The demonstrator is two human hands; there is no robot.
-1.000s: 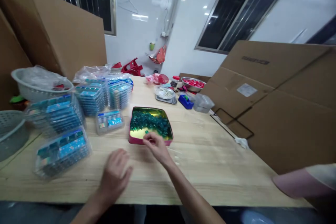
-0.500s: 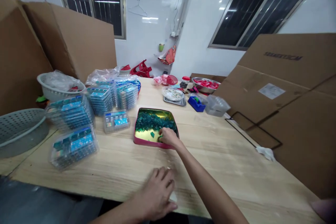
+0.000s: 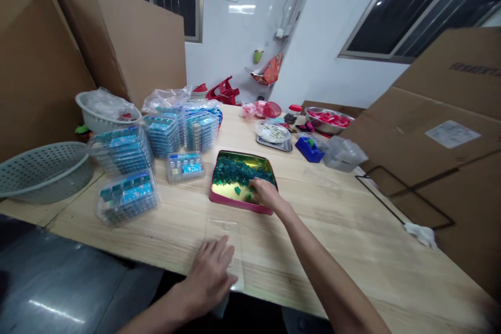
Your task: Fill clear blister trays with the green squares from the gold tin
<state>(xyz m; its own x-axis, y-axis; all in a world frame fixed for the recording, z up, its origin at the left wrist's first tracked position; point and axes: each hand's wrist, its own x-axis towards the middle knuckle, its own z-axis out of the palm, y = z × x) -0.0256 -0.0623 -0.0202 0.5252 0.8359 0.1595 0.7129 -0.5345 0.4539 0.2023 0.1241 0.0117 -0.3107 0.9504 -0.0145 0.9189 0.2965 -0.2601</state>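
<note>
A pink-sided tin [image 3: 239, 204] with a gold inside sits on the wooden table [image 3: 336, 250] and holds several small teal pieces [image 3: 233, 171]. My right hand [image 3: 265, 192] reaches into the tin's near right corner, fingers curled down among the pieces; what they hold is hidden. My left hand [image 3: 211, 271] lies flat, fingers apart, on a clear plastic sheet [image 3: 225, 232] at the table's near edge.
Stacks of clear packs with blue cards [image 3: 127, 195] stand left of the tin. A grey basket [image 3: 41, 169] and a white basket [image 3: 105, 112] are at far left. A blue tape dispenser [image 3: 309, 148], metal trays and a bowl stand behind. Large cardboard boxes [image 3: 438, 135] flank the table.
My right hand has moved from the tin's front rim into the tin. My left hand slid right and toward me onto the clear sheet. The camera view shifted right.
</note>
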